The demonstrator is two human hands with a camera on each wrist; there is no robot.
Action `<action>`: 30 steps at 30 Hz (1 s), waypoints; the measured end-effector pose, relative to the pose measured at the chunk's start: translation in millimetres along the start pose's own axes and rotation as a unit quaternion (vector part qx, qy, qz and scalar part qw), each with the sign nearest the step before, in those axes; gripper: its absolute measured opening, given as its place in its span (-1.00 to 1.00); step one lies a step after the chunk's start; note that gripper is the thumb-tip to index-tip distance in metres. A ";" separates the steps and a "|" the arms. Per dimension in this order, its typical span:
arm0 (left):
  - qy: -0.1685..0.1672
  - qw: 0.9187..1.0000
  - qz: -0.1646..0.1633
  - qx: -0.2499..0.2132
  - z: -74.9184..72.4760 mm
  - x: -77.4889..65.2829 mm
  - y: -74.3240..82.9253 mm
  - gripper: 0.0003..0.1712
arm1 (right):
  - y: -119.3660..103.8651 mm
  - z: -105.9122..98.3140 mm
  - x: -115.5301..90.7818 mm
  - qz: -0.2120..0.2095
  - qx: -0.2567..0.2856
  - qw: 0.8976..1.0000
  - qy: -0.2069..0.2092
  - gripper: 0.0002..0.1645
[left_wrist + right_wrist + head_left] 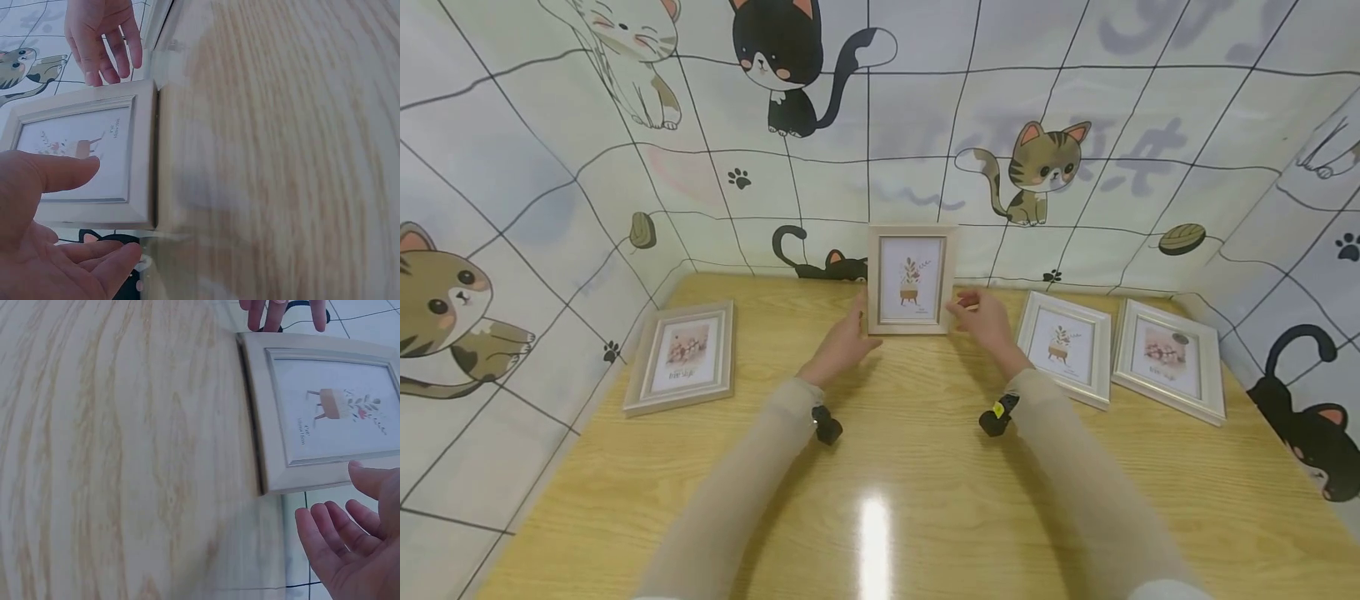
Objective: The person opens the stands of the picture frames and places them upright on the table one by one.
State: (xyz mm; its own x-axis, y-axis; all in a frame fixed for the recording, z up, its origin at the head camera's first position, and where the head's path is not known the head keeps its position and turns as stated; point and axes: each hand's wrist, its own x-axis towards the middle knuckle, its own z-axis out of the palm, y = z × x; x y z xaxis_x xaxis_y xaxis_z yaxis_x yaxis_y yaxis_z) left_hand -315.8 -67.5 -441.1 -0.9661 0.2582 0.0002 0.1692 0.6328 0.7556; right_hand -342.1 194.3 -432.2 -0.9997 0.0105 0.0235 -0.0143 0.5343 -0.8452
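Note:
A cream picture frame [913, 279] with a potted-plant print stands upright near the table's back edge, close to the wall. At its left side is my left hand [844, 342], thumb and fingers extended; the left wrist view shows the thumb overlapping the frame's face. My right hand [987, 323] is at the opposite side, its fingertips right by the lower right edge. In the right wrist view the right hand [353, 540] has its fingers loosely bent and spread, with nothing gripped between them.
A frame with a pink flower print [681, 357] lies at the table's left. On the right lie a second plant-print frame [1066, 348] and another flower-print frame [1169, 360]. Behind the wooden table [910, 450] hangs a cat-patterned wall covering [917, 108].

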 end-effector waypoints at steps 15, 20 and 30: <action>-0.007 0.997 0.045 -0.057 -43.2 -35.4 -6.7 0.01 | -24.5 -7.6 -23.6 -0.053 0.012 0.999 0.010 -0.56; -0.008 0.997 0.041 -0.060 -58.3 -51.0 -14.0 -0.11 | -34.0 2.2 -33.5 -0.088 0.010 0.996 -0.014 -0.60; 0.007 0.997 0.038 -0.070 -91.5 -83.1 -36.5 -0.16 | -49.7 33.5 -44.2 -0.144 0.049 0.983 -0.104 -0.56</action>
State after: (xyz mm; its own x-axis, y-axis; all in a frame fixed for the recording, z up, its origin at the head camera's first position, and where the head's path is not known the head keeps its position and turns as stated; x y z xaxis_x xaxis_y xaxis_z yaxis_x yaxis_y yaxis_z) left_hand -259.5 -178.9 -408.8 -0.9541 0.2912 0.0693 0.2144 0.5030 0.8373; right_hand -297.9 139.0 -409.1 -0.9364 -0.3081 0.1679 -0.2889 0.4055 -0.8672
